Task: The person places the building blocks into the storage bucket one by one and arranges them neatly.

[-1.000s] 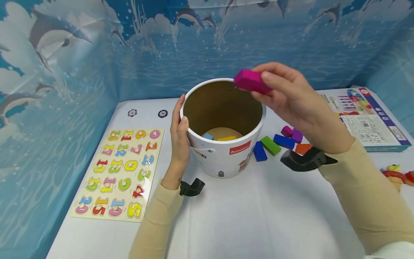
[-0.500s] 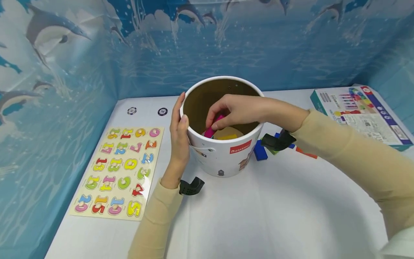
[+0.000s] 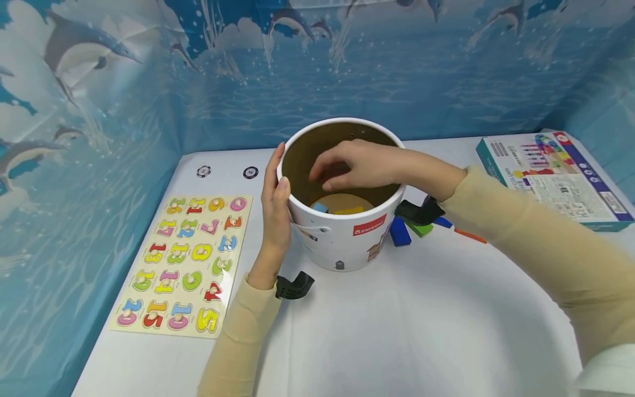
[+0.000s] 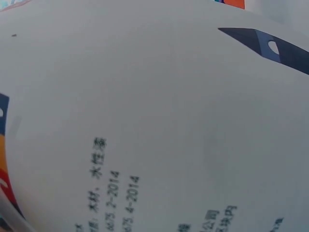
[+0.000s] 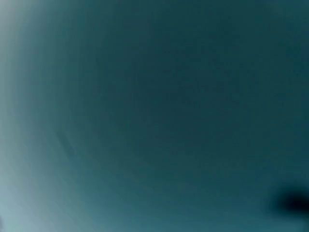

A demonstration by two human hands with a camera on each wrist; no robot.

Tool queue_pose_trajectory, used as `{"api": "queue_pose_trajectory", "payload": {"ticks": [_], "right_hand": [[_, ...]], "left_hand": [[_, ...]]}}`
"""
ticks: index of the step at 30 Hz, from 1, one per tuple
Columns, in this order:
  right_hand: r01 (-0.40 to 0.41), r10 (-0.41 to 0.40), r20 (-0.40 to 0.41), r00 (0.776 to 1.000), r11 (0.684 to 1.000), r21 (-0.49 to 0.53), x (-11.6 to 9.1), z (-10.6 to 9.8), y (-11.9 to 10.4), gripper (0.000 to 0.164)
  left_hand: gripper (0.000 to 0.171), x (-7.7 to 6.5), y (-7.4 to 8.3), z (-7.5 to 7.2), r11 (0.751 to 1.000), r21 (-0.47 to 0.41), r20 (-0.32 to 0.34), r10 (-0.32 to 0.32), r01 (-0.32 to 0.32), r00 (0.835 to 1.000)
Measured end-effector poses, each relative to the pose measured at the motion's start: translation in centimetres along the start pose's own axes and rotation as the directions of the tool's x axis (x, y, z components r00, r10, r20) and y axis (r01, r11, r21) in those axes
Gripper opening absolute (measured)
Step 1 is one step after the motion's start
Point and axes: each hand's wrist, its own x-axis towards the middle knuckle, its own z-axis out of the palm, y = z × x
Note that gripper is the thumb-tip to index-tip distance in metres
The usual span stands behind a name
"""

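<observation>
A white bucket (image 3: 322, 242) with printed pictures and a red label stands upright on the table. My left hand (image 3: 276, 212) rests along its left side, thumb and fingers straight at the rim. In the left wrist view, the printed bucket wall (image 4: 159, 106) fills nearly everything. Inside the bucket's mouth hovers my right hand (image 3: 354, 165), fingers loosely bent, nothing between them. On the bucket's floor below lie a light blue block (image 3: 319, 207) and a yellow block (image 3: 349, 210). The magenta block is out of sight. The right wrist view is dark and blurred.
Right of the bucket lie a blue block (image 3: 399, 231), a green block (image 3: 421, 229) and an orange block (image 3: 470, 236), partly behind my right wrist. A number puzzle board (image 3: 171, 267) lies at left. A flat printed box (image 3: 560, 182) sits back right.
My right hand brought a magenta block from above the rim down into the bucket and let it go. It has since risen slightly, without the block. The left hand stayed put.
</observation>
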Motion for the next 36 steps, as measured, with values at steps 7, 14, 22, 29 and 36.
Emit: {"api": "queue_pose_trajectory", "payload": {"ticks": [7, 14, 22, 29, 36], "right_hand": [[0.186, 0.011, -0.535, 0.845, 0.932, 0.312, -6.5, 0.4, 0.1, 0.028], [-0.160, 0.479, -0.603, 0.638, 0.848, 0.504, -14.5, 3.8, 8.2, 0.039], [-0.545, 0.690, -0.444, 0.572, 0.724, 0.423, -18.5, 8.4, 19.5, 0.057], [-0.600, 0.617, -0.462, 0.637, 0.773, 0.205, -17.0, 8.3, 17.8, 0.063], [-0.608, 0.585, -0.486, 0.649, 0.783, 0.130, -15.4, 8.6, 17.0, 0.055]], "left_hand": [[0.056, 0.2, 0.0, 0.1, 0.999, -0.039, 0.007, 0.013, -0.013, 1.000], [0.054, 0.2, -0.5, 0.1, 0.999, -0.037, -0.009, 0.025, -0.026, 1.000], [0.054, 0.1, -0.7, 0.2, 1.000, -0.026, -0.020, 0.015, -0.016, 1.000], [0.055, 0.1, -0.8, 0.2, 0.999, -0.047, -0.016, 0.022, -0.023, 1.000], [0.054, 0.1, -0.7, 0.1, 0.999, -0.034, -0.016, 0.018, -0.018, 1.000]]}}
